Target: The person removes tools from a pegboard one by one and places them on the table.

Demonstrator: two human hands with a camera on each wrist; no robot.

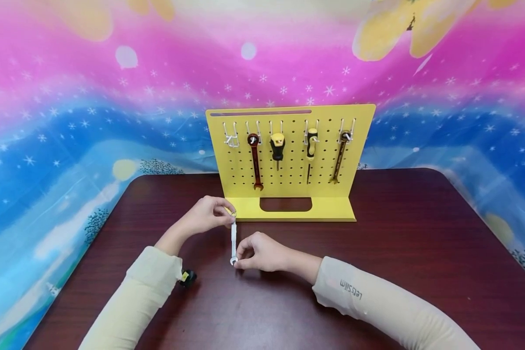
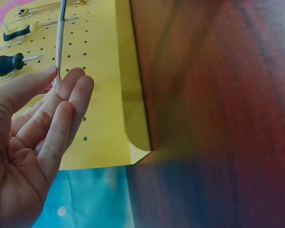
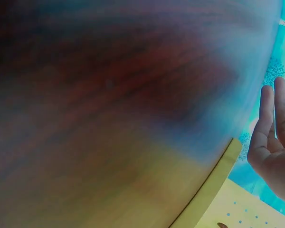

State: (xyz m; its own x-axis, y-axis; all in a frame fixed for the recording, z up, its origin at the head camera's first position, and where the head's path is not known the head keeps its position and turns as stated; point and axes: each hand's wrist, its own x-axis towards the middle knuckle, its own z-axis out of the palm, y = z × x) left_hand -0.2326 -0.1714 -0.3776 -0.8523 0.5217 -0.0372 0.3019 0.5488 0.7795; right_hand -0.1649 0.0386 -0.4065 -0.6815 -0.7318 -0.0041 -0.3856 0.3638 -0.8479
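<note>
The left hand (image 1: 209,214) pinched the ring end of a silver combination wrench (image 1: 234,238), lower centre of frame; the right hand (image 1: 262,253) pinched its open end. Behind, a yellow pegboard (image 1: 242,172) carried two screwdrivers (image 1: 277,142) and two wrenches (image 1: 255,163); left fingers overlapped its base corner.

- A printed fabric backdrop (image 1: 179,58), pink above and blue below, hung beyond the table's far edge and along its left and right sides.
- White snowflakes (image 1: 329,91) dotted it; large yellow petal-like shapes (image 1: 382,36) showed high at far right.
- The dark reddish-brown wood-grain table (image 1: 402,243) had rounded far corners.
- Soft light glowed on its near surface.
</note>
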